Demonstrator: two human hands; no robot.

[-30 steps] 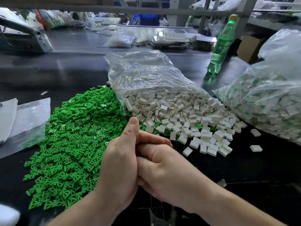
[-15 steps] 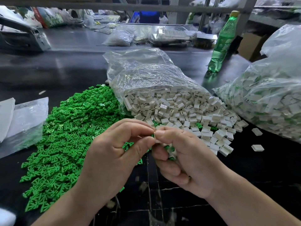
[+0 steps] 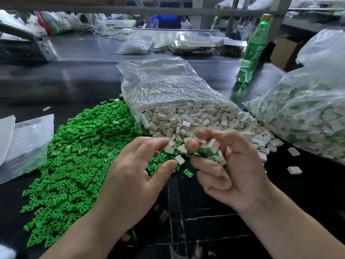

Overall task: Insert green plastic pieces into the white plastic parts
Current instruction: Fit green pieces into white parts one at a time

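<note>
- The fitted parts (image 3: 211,149), small white blocks with green showing in them, look light, hard and smooth. Tiny as they are, I'd expect them to slip, so one is best pinched by its flat sides, leaving the slotted end free.
- They sit high in the right hand (image 3: 231,171), up against the fingertips rather than deep in the palm. Its fingers are curled round a small cluster, too blurred to count.
- The left hand (image 3: 134,176), just to the left, has its fingers loose and its thumb and forefinger apart with nothing between them. Loose white blocks lie just beyond its fingertips.
- The green pieces (image 3: 78,156) are heaped on the left of the dark table (image 3: 74,81). They look thin and splayed, and probably snag on each other.
- The white parts (image 3: 196,120) spill toward the near side from a clear bag (image 3: 164,86) in the middle.
- A second bag (image 3: 308,118) on the right holds white blocks streaked with green, and a green bottle (image 3: 252,51) stands beyond it.
</note>
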